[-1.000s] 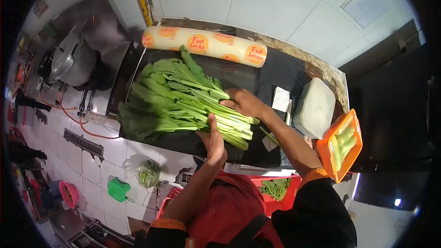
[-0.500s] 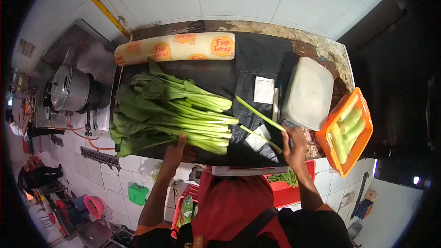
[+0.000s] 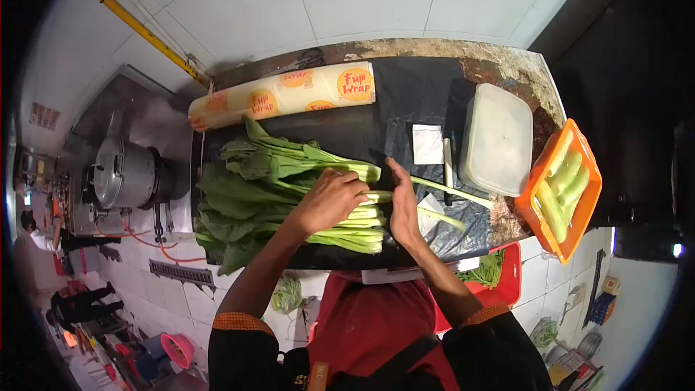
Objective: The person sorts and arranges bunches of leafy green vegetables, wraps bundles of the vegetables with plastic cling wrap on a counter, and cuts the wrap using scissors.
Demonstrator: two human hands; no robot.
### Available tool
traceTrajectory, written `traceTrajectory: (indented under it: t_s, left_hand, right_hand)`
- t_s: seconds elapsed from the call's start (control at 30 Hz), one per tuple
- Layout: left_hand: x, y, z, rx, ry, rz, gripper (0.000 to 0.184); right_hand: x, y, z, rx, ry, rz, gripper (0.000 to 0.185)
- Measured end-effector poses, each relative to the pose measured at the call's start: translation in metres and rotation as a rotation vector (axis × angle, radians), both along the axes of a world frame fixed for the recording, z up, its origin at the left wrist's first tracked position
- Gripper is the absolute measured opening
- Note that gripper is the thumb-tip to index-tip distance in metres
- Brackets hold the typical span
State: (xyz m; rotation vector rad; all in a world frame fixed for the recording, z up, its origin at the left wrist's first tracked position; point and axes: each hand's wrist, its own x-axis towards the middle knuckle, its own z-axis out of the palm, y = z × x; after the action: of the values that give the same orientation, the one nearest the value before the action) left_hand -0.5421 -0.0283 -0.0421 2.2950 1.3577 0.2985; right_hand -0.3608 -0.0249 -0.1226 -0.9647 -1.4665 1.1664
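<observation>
A large pile of leafy greens point(image 3: 239, 188) lies on the black-covered table, leaves to the left and pale stems to the right. My left hand point(image 3: 331, 201) is over the stems, its fingers curled round some of them. Beside the stem ends, my right hand point(image 3: 403, 210) stands on edge with fingers stretched out and palm turned towards them. Two loose stalks lie to the right of that hand, the longer stalk point(image 3: 460, 194) and a shorter stalk point(image 3: 445, 219). The longer one's left end passes close to my right fingers; contact is unclear.
A roll of printed wrap point(image 3: 282, 95) lies along the back. To the right are a lidded plastic box point(image 3: 497, 141), a thin pale-handled tool point(image 3: 447, 163) and an orange basket point(image 3: 590, 195) of long green vegetables. A pot point(image 3: 123, 171) stands on the stove at left.
My right hand has let go of the long stalk and moved left to the stem ends. My left hand has moved from the pile's near edge up onto the stems.
</observation>
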Motion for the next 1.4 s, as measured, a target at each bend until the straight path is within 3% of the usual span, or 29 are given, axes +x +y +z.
traceTrajectory:
  t_s: [0.07, 0.13, 0.17, 0.27, 0.33, 0.4, 0.47, 0.5, 0.6, 0.63, 0.67, 0.73, 0.8, 0.83, 0.87, 0.93, 0.97, 1.03, 1.07, 1.13, 1.17, 1.23, 1.27, 1.37, 1.4]
  left_hand:
    - [-0.022, 0.007, 0.02, 0.104, -0.128, 0.02, 0.021]
    - [-0.038, 0.013, 0.018, 0.003, -0.088, -0.008, 0.022]
    - [-0.039, 0.018, 0.016, 0.007, -0.103, -0.021, 0.022]
    - [-0.045, 0.034, 0.004, 0.226, -0.173, -0.009, 0.027]
    - [-0.051, 0.045, -0.015, 0.077, 0.174, -0.129, 0.036]
    - [-0.052, 0.051, -0.019, 0.065, 0.231, -0.207, 0.038]
    - [-0.049, 0.057, -0.012, -0.085, 0.193, -0.063, 0.037]
    - [-0.053, 0.059, -0.015, -0.006, 0.08, -0.009, 0.037]
    - [-0.06, 0.071, -0.007, 0.183, 0.063, -0.016, 0.038]
    - [-0.061, 0.068, -0.006, 0.123, 0.075, -0.02, 0.039]
    - [-0.061, 0.065, -0.005, 0.065, 0.085, -0.02, 0.041]
    - [-0.059, 0.055, 0.0, 0.264, -0.107, -0.091, 0.063]
    - [-0.063, 0.035, 0.02, -0.012, -0.252, -0.148, 0.09]
    - [-0.067, 0.028, 0.02, -0.076, -0.169, -0.199, 0.11]
    - [-0.072, 0.019, 0.022, -0.081, -0.143, -0.176, 0.084]
    - [-0.08, 0.021, 0.037, -0.466, 0.099, -0.097, 0.058]
    - [-0.086, 0.017, 0.046, -0.467, 0.098, -0.08, 0.058]
    - [-0.101, 0.006, 0.066, -0.221, -0.066, 0.005, 0.03]
    - [-0.106, -0.003, 0.082, -0.22, -0.065, 0.014, 0.03]
    - [-0.11, -0.015, 0.123, 0.121, -0.079, 0.074, 0.022]
    - [-0.11, -0.02, 0.139, 0.157, -0.077, 0.067, 0.022]
    - [-0.107, -0.035, 0.159, 0.533, 0.124, 0.08, 0.015]
    - [-0.104, -0.039, 0.164, 0.544, 0.128, 0.071, 0.015]
    - [-0.097, -0.045, 0.163, 0.682, 0.417, 0.047, 0.025]
    - [-0.093, -0.048, 0.16, 0.555, 0.497, 0.054, 0.024]
  right_hand:
    - [-0.025, -0.001, 0.021, 0.022, 0.1, 0.106, 0.068]
    - [-0.03, 0.003, 0.012, -0.058, 0.204, -0.039, 0.069]
    - [-0.025, 0.005, 0.01, -0.042, 0.004, -0.047, 0.075]
    - [-0.027, -0.002, 0.024, 0.015, -0.225, 0.034, 0.075]
    - [-0.017, -0.001, 0.024, -0.105, -0.143, -0.056, 0.057]
    - [-0.018, -0.004, 0.021, -0.272, 0.095, -0.006, 0.051]
    - [-0.013, -0.013, 0.023, -0.19, -0.026, 0.031, 0.056]
    - [-0.005, -0.013, 0.023, -0.125, -0.187, 0.047, 0.056]
    - [-0.002, -0.013, 0.054, -0.038, -0.454, 0.032, 0.043]
    - [0.001, -0.009, 0.054, -0.007, -0.431, 0.092, 0.033]
    - [0.003, -0.006, 0.062, -0.218, -0.391, 0.168, 0.025]
    - [0.003, -0.002, 0.073, -0.081, -0.384, 0.222, 0.021]
    - [-0.002, -0.002, 0.096, 0.022, -0.312, 0.25, 0.019]
    - [-0.007, 0.0, 0.109, 0.031, -0.317, 0.271, 0.018]
    - [-0.012, 0.001, 0.121, 0.037, -0.321, 0.293, 0.018]
    - [-0.022, 0.006, 0.138, 0.105, -0.25, 0.322, 0.018]
    - [-0.026, 0.009, 0.147, 0.162, -0.18, 0.339, 0.018]
    - [-0.027, 0.015, 0.165, 0.201, -0.159, 0.353, 0.019]
    - [-0.026, 0.016, 0.176, 0.241, -0.142, 0.349, 0.019]
    - [-0.024, 0.019, 0.2, 0.281, -0.079, 0.414, 0.017]
    - [-0.022, 0.018, 0.207, 0.227, -0.077, 0.403, 0.019]
    - [-0.022, 0.009, 0.21, 0.071, -0.072, 0.314, 0.029]
    - [-0.023, 0.004, 0.212, -0.001, -0.052, 0.335, 0.035]
    - [-0.014, 0.005, 0.208, 0.087, -0.344, 0.438, 0.036]
    - [-0.009, 0.007, 0.202, 0.142, -0.464, 0.483, 0.037]
